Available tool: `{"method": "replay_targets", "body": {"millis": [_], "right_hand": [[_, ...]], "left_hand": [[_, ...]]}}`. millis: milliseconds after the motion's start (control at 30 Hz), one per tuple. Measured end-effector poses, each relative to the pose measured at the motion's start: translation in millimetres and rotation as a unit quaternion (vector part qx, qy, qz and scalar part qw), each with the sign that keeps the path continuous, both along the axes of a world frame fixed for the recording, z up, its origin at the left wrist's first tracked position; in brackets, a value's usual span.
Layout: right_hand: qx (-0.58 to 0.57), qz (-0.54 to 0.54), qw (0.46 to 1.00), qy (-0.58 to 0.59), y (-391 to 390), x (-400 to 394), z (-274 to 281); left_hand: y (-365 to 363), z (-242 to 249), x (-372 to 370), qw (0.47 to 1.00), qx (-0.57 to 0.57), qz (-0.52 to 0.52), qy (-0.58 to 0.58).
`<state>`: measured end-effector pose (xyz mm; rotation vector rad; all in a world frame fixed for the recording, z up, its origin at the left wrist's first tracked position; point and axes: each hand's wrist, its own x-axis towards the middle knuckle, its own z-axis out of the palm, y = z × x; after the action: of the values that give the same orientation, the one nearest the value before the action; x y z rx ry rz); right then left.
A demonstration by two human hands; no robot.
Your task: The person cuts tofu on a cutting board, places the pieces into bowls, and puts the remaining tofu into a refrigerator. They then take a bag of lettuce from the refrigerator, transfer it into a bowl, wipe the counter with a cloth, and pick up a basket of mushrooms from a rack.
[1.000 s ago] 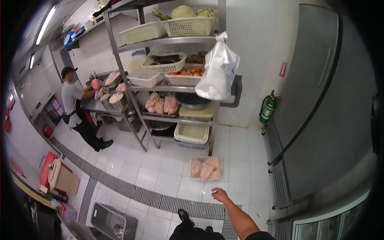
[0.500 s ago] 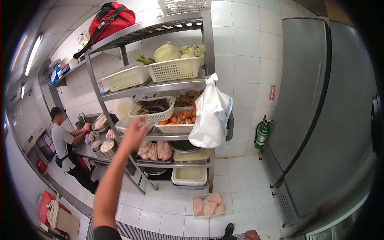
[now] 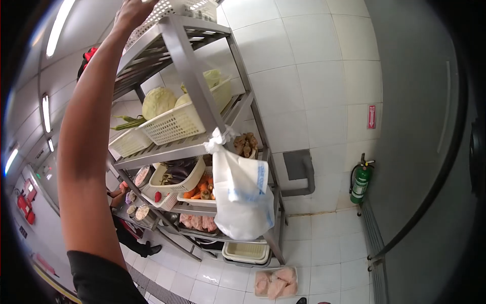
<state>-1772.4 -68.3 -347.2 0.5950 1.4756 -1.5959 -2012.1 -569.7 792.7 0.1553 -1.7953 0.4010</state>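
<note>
My left arm reaches up the left side of the view. My left hand (image 3: pixel 133 13) is at the near side of a white perforated basket (image 3: pixel 195 9) on the rack's top shelf. The fingers are partly cut off by the upper edge, so their grip does not show. A knotted white plastic bag (image 3: pixel 242 195) hangs from the rack's front post. Below the hand, a white basket (image 3: pixel 174 124) holds a cabbage (image 3: pixel 158 104). Lower down are eggplants (image 3: pixel 179 169) in a basket and carrots (image 3: pixel 202 188). My right hand is not in view.
The metal rack (image 3: pixel 190 71) has meat (image 3: pixel 198 222) on a lower tray. A tub of pale raw meat (image 3: pixel 276 282) sits on the floor. A fire extinguisher (image 3: pixel 361 181) stands by the wall, beside a large grey door (image 3: pixel 420 131). A co-worker's legs (image 3: pixel 134 240) show at left.
My left hand has risen from beside the eggplant basket to the top-shelf basket. The view has moved closer to the rack and tilted. My right hand has left the lower edge.
</note>
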Motion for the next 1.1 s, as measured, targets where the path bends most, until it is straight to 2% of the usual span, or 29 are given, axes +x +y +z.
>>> {"method": "replay_targets", "body": {"millis": [133, 200, 233, 267, 333, 367, 400, 433, 467, 533, 567, 600, 633, 667, 700, 733, 767, 800, 900, 933, 967, 1000, 1033, 1067, 1100], "right_hand": [[-0.038, -0.05, 0.997, 0.048, 7, -87, 3], [-0.033, -0.037, 0.998, 0.049, 8, -116, 10], [-0.004, -0.025, 0.998, 0.053, 8, -127, 14], [0.025, -0.013, 0.998, 0.058, 7, -138, 13], [0.024, -0.019, 0.998, 0.048, 7, -147, 10], [0.018, -0.014, 0.999, 0.036, 6, -150, 6], [0.012, -0.01, 1.0, 0.025, 3, -154, 8], [0.031, 0.051, 0.995, 0.082, -2, -156, 11], [0.009, 0.083, 0.994, 0.067, -13, -165, 1], [-0.055, 0.139, 0.981, 0.121, -46, -181, 9], [-0.038, 0.212, 0.95, 0.227, -73, -190, 7], [-0.022, 0.28, 0.901, 0.33, -106, -202, 0], [-0.11, 0.28, 0.861, 0.41, -141, -214, -10], [-0.02, 0.407, 0.78, 0.475, -178, -228, 48], [0.034, 0.404, 0.789, 0.461, -206, -217, 199], [-0.051, 0.381, 0.781, 0.492, -235, -215, 241], [-0.113, 0.381, 0.765, 0.507, -265, -211, 286], [-0.126, 0.404, 0.745, 0.515, -292, -206, 335], [-0.203, 0.433, 0.663, 0.576, -349, -181, 460], [-0.276, 0.431, 0.658, 0.552, -367, -170, 486], [-0.342, 0.445, 0.654, 0.507, -388, -163, 499], [-0.43, 0.452, 0.638, 0.452, -394, -150, 535], [-0.511, 0.463, 0.598, 0.409, -415, -143, 543], [-0.601, 0.467, 0.572, 0.306, -440, -134, 555], [-0.591, 0.414, 0.642, 0.259, -433, -108, 595]], "left_hand": [[51, 6, -44, 0.995, -0.09, 0.036, 0.035], [76, -6, -50, 0.986, 0.154, 0.007, -0.063], [52, 19, -54, 0.991, 0.109, 0.012, -0.081], [43, 28, -55, 0.993, 0.111, 0.002, -0.045], [54, 51, -27, 0.969, 0.215, 0.061, -0.105], [60, 43, -9, 0.971, 0.224, 0.053, -0.068], [55, 46, 10, 0.97, 0.224, 0.023, -0.091], [55, 52, 30, 0.966, 0.241, 0.03, -0.09], [56, 59, 50, 0.961, 0.258, 0.036, -0.089], [48, 76, 102, 0.962, 0.249, -0.022, -0.106], [68, 54, 124, 0.961, 0.239, -0.132, 0.048], [95, 19, 155, 0.98, 0.164, -0.109, -0.032], [90, 34, 183, 0.973, 0.207, -0.101, -0.031], [83, 48, 212, 0.963, 0.25, -0.093, -0.029], [93, 35, 246, 0.877, 0.338, -0.341, -0.017], [102, 16, 280, 0.726, 0.394, -0.564, -0.004], [109, 1, 296, 0.877, 0.308, -0.367, 0.036], [116, -10, 310, 0.967, 0.203, -0.14, 0.07], [64, -26, 431, 0.968, 0.182, -0.127, 0.113], [48, -40, 468, 0.968, 0.171, -0.127, 0.131], [39, -73, 499, 0.984, 0.115, -0.098, 0.099], [36, -121, 528, 0.994, 0.06, -0.068, 0.065], [57, -180, 511, 0.957, 0.166, -0.025, 0.237], [39, -233, 525, 0.972, 0.077, -0.048, 0.217], [56, -283, 514, 0.991, 0.017, 0.074, 0.109]]}}
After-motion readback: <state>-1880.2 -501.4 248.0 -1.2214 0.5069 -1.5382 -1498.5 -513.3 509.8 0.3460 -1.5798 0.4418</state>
